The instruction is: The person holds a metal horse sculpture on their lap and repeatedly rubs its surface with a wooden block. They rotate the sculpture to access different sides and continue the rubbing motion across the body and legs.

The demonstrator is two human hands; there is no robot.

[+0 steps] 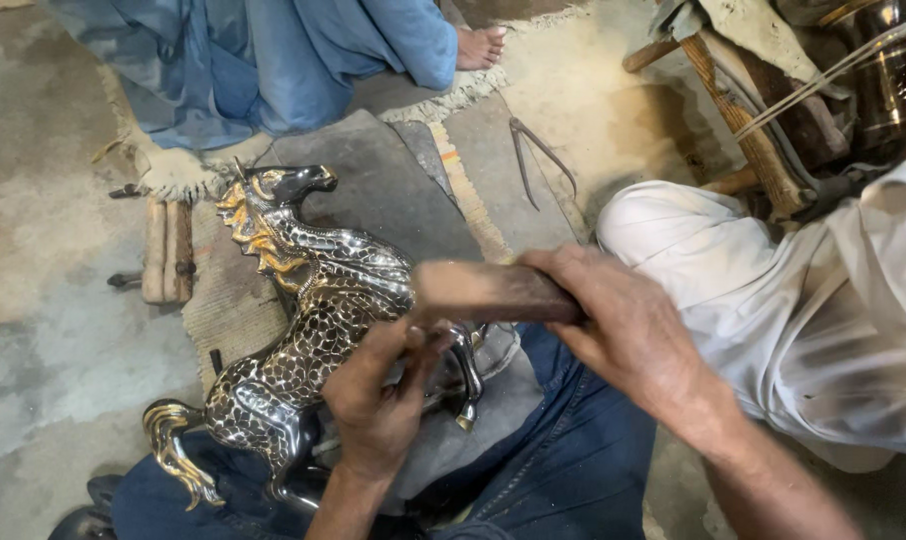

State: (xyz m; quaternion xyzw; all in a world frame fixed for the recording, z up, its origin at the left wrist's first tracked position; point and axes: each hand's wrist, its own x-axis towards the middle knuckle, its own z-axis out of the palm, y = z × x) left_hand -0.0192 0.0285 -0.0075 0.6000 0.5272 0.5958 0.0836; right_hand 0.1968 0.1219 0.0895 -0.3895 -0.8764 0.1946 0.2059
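A shiny metal horse figure [313, 310] with a scaled silver body, golden mane and golden tail lies across my lap, head toward the far left. My left hand [378, 395] is closed around a thin tool pressed against the horse's belly near its front legs. A brown wooden block [488, 292] is gripped at its right end by my right hand [623, 325], held level just above my left hand and the horse's shoulder.
A person in blue clothes [273, 60] sits at the far side, bare foot [480, 45] showing. A person in white [773, 300] sits at the right. Metal tongs [538, 155] lie on the floor. A wooden tool [168, 250] rests at left, a wooden stool [753, 130] at upper right.
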